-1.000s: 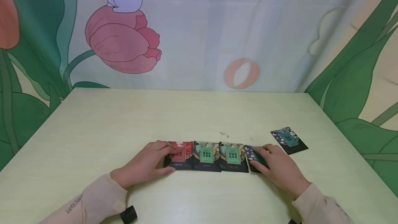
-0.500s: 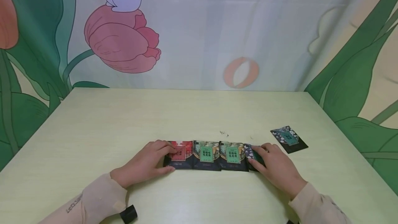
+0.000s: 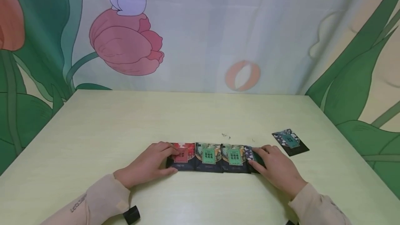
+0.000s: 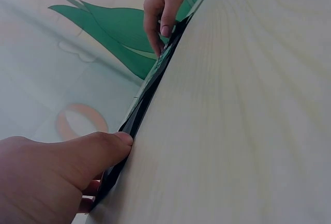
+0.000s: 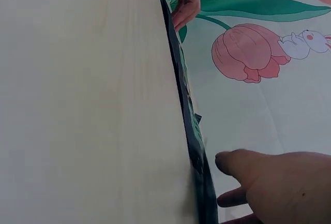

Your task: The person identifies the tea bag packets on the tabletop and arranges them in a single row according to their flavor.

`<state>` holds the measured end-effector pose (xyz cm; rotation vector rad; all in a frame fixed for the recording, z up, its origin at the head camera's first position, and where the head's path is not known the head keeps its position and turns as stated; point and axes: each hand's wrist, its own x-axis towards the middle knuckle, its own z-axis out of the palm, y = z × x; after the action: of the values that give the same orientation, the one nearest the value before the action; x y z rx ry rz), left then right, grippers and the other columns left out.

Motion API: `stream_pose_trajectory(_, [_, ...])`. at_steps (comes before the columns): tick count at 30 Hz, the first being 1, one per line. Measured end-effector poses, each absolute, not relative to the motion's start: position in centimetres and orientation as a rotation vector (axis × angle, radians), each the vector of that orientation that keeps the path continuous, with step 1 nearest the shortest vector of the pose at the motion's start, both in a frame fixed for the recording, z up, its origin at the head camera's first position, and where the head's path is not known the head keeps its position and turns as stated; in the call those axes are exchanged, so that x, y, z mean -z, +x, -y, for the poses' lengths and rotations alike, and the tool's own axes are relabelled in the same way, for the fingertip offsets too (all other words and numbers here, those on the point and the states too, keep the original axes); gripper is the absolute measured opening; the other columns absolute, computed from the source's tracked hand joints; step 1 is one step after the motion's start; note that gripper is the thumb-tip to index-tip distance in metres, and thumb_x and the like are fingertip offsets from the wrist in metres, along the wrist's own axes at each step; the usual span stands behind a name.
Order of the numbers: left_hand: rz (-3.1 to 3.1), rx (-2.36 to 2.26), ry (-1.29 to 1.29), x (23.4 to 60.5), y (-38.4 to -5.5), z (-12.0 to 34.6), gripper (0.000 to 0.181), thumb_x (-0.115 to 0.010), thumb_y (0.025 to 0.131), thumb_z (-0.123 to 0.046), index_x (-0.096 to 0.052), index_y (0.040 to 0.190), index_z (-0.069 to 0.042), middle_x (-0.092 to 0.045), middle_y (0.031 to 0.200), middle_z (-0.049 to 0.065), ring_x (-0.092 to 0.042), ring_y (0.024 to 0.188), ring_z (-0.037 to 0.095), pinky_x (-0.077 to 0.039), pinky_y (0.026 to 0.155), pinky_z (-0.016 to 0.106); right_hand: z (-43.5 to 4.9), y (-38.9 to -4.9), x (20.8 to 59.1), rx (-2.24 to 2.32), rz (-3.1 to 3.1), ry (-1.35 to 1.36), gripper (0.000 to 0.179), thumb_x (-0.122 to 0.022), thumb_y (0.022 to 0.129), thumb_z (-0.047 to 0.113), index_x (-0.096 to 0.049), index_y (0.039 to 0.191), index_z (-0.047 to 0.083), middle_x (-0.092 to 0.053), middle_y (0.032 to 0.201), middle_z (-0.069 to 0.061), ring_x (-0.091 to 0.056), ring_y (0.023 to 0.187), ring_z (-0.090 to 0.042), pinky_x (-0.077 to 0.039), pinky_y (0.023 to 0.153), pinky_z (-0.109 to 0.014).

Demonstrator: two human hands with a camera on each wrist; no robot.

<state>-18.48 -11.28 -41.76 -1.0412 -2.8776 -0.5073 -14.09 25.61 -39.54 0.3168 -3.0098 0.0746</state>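
A row of flat tea sachets lies near the table's front. At its left end my left hand (image 3: 151, 162) rests on a red-topped sachet (image 3: 187, 162), fingers on its face, thumb at its near edge. Two sachets with green labels, the left one (image 3: 208, 157) and the right one (image 3: 234, 158), lie side by side in the middle. My right hand (image 3: 278, 169) presses its fingertips on a dark floral sachet (image 3: 248, 153) at the right end, covering much of it. That sachet's left edge meets the green-labelled one. From the right wrist, the row's dark edge (image 5: 181, 84) shows.
Another dark floral sachet (image 3: 290, 142) lies askew behind my right hand. Small dark specks (image 3: 225, 135) mark the pale wooden table (image 3: 140, 114) beyond the row. A patterned curtain (image 3: 193, 37) hangs behind the table's far edge.
My right hand has slid the floral sachet a little to the left, against the green-labelled one, and it now lies straighter. The left hand has stayed on the red-topped sachet.
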Motion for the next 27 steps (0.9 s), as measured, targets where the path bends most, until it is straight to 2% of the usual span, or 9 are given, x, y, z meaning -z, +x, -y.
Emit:
stream_pose_trajectory(7, [2.875,0.519,-1.046,41.7,-18.6,11.3,0.048,-0.074,0.082,-0.040,-0.064,0.120,-0.013,-0.061,0.123,0.002,-0.054,0.117,0.022,-0.044,0.104,0.045,-26.9,-14.6,38.4,-0.105,2.973,0.414,0.048,-0.063,0.091,0.041,-0.062,0.125,0.008,-0.063,0.118,-0.015,-0.059,0.110,-0.035,-0.052,0.091,-0.051])
stream_pose_trajectory(14, [2.883,0.522,-1.050,42.0,-18.7,11.4,0.048,-0.073,0.083,-0.041,-0.063,0.121,-0.014,-0.061,0.124,0.001,-0.054,0.118,0.022,-0.043,0.105,0.045,-28.7,-15.7,37.4,-0.186,2.967,0.461,0.049,-0.063,0.091,0.038,-0.059,0.131,0.010,-0.059,0.127,-0.018,-0.054,0.118,-0.039,-0.049,0.094,-0.055])
stream_pose_trajectory(27, [2.875,0.532,-1.034,42.1,-18.7,11.5,0.048,-0.074,0.082,-0.041,-0.063,0.120,-0.015,-0.061,0.125,0.000,-0.053,0.119,0.020,-0.042,0.107,0.043,-33.4,-18.4,37.4,-0.227,2.987,0.427,0.046,-0.067,0.089,0.031,-0.060,0.127,0.005,-0.058,0.124,-0.023,-0.053,0.115,-0.043,-0.046,0.095,-0.058])
